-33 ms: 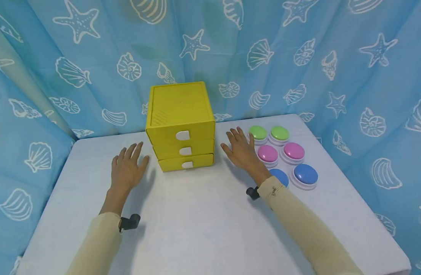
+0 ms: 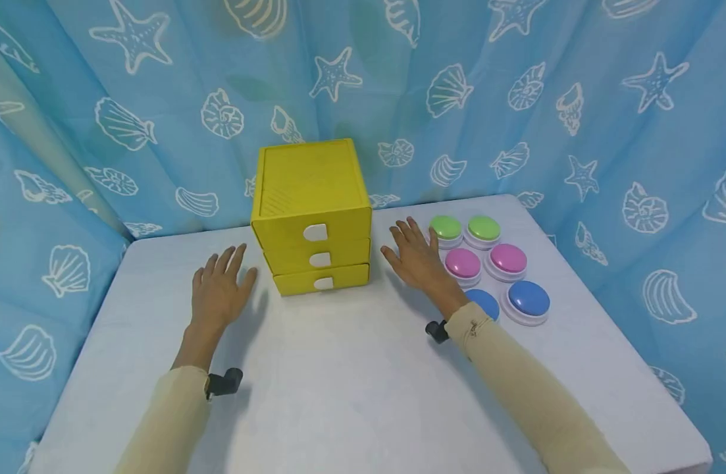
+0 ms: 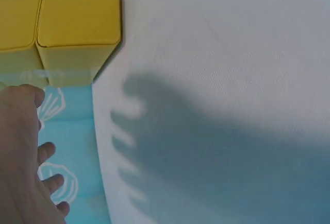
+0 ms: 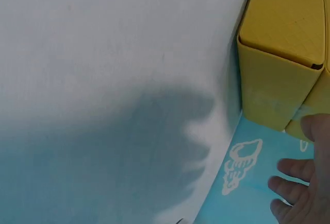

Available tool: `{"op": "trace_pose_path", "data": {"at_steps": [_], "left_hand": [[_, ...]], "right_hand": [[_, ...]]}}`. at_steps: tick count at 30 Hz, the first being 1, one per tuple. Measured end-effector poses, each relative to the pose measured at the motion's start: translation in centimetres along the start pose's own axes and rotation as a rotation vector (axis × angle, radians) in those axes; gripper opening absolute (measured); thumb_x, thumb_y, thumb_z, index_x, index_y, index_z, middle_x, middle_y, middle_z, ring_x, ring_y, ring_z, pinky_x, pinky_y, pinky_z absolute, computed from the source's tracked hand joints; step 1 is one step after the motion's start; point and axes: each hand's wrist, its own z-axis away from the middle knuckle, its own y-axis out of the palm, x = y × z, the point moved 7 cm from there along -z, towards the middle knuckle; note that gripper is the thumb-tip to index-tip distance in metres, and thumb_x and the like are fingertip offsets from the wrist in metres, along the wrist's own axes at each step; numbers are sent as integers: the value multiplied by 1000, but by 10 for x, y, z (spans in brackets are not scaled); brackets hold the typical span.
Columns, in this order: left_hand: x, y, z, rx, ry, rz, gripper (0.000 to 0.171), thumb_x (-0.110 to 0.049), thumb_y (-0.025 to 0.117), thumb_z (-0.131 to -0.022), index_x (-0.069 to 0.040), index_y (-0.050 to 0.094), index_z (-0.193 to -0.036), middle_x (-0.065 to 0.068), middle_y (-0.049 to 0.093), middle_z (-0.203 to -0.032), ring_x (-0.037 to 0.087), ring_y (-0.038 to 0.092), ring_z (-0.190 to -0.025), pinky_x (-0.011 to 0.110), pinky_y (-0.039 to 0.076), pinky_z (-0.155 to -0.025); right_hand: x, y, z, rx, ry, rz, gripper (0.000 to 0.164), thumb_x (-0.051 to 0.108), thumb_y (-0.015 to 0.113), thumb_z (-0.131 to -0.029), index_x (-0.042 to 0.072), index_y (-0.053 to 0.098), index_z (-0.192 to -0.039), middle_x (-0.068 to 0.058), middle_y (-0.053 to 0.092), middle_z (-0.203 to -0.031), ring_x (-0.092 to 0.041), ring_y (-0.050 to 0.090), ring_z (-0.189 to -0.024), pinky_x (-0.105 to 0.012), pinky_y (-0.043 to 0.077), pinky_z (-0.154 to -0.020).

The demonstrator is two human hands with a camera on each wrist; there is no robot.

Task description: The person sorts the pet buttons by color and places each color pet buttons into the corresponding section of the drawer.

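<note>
A yellow box of three stacked drawers (image 2: 312, 178) stands at the back of the table, each drawer front bearing a white pull tab (image 2: 320, 260). To its left, my left hand (image 2: 217, 293) hovers palm down over the tabletop with fingers spread, holding nothing. My right hand (image 2: 418, 263) is held likewise on the box's right side, empty, between the box and the round push buttons. Both wrist views show the fingers apart and a hand shadow on the cloth, with a yellow drawer (image 3: 80, 15) at the left hand's side and a drawer corner (image 4: 281, 85) near the right thumb.
Several dome buttons on white bases sit at the right in pairs: green (image 2: 484, 228), pink (image 2: 508, 258) and blue (image 2: 529, 298). The right forearm partly covers the nearer blue one (image 2: 483, 304). A blue seashell curtain (image 2: 351, 99) hangs behind the white table (image 2: 339, 382).
</note>
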Motion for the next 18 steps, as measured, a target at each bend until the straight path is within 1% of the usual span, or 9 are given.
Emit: {"op": "trace_pose_path", "data": {"at_steps": [3,5,7,9,10,12,14,16,18], "left_hand": [[3,-7,-7,6,-38,199,60,-50,28,-96,-18,24,-147,13,23,-149,38,18,-134,59,15,-105],[3,-13,-10,11,-99,428,58,-52,31,-95,-21,29,-145,7,24,-149,33,21,-135,58,20,-105],[1,-19,-11,10,-154,654,57,-56,34,-92,-29,34,-142,-2,26,-148,26,23,-135,56,23,-105],[-7,-28,-15,-15,-161,796,55,-61,37,-89,-37,37,-139,-11,32,-145,20,30,-133,52,27,-104],[-14,-34,-17,-30,-138,852,55,-62,39,-88,-38,38,-138,-14,35,-142,17,33,-130,49,30,-104],[-28,-43,-22,-66,-68,931,52,-61,43,-88,-39,41,-135,-15,41,-137,14,39,-125,45,33,-102],[-40,-47,-22,-81,-6,980,50,-58,46,-88,-38,43,-134,-14,45,-134,13,43,-122,42,36,-101],[-46,-45,-17,-75,0,1008,48,-55,48,-88,-38,45,-133,-15,45,-133,13,44,-120,43,36,-100],[-45,-40,-9,-64,-32,1009,45,-55,50,-88,-41,46,-130,-15,46,-132,14,46,-118,47,35,-100]], "right_hand": [[3,-4,-2,-49,-15,-43,50,39,43,-95,10,43,-135,-8,34,-143,-25,17,-137,-56,9,-107],[6,-6,3,-95,-24,-106,40,31,50,-92,10,52,-126,-7,42,-137,-25,27,-133,-54,15,-105],[8,-6,15,-139,-27,-184,32,25,52,-90,10,58,-118,-7,48,-130,-25,35,-128,-52,21,-102],[9,-8,30,-169,-11,-275,27,22,52,-90,11,60,-114,-6,51,-126,-25,41,-123,-49,26,-100],[9,-8,38,-183,-2,-321,26,21,52,-90,12,61,-113,-5,52,-124,-24,44,-120,-48,30,-99],[10,-10,55,-221,11,-399,24,20,53,-90,13,61,-112,-2,55,-119,-21,49,-113,-43,38,-96],[14,-10,74,-252,4,-459,23,17,54,-90,15,62,-111,2,56,-113,-16,53,-104,-38,45,-89],[21,-9,93,-271,-26,-503,21,13,55,-89,16,63,-108,6,58,-106,-10,55,-94,-33,50,-80],[32,-6,108,-263,-58,-538,21,10,57,-88,18,65,-105,9,60,-100,-5,55,-87,-30,52,-74]]}}
